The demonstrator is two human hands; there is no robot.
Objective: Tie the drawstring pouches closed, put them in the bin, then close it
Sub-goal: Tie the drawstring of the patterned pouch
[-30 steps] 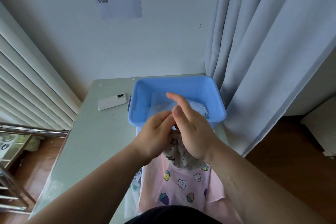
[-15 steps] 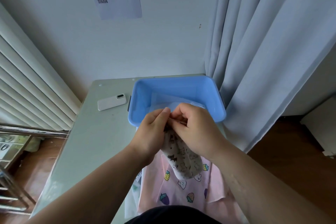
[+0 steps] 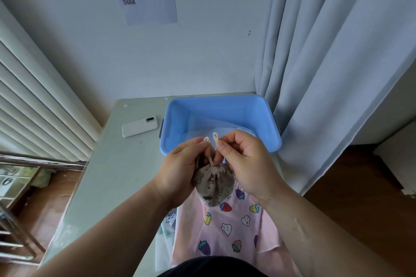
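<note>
Below frame centre, both hands, left (image 3: 180,170) and right (image 3: 245,164), pinch cords (image 3: 215,136) of an upright pouch (image 3: 211,184), neck up, over the grey tabletop (image 3: 112,175) before the bin (image 3: 220,105).

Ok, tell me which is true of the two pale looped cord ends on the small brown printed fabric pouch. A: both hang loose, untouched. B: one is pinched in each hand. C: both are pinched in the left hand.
B: the left hand and the right hand each pinch one of the cord ends above the gathered pouch.
</note>
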